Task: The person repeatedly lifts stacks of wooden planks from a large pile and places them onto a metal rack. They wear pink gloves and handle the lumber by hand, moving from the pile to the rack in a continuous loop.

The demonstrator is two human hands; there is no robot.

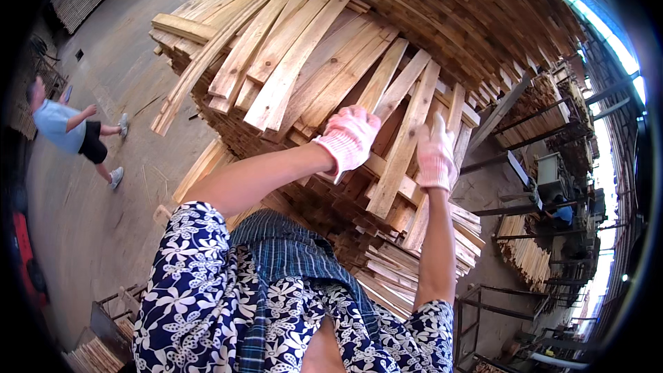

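Observation:
Both my hands wear pink knitted gloves and reach over a stack of wooden planks. My left hand (350, 137) is closed, its fingers curled over the near end of a light plank (385, 77). To its right, my right hand (435, 152) has its fingers stretched out, pointing away from me. It lies close to the planks at the stack's right edge; whether it touches one is hard to tell. Between my hands, a long knotty plank (407, 141) slants toward me across the stack. More loose planks (297, 55) lie side by side to the left, some with ends overhanging.
A tall wall of stacked timber (469, 14) rises behind the planks. On the left, a person (65, 124) in a light blue shirt is on the concrete floor (148, 193). Metal racks (539, 121) with wood stand at right, and another person (563, 214) is there.

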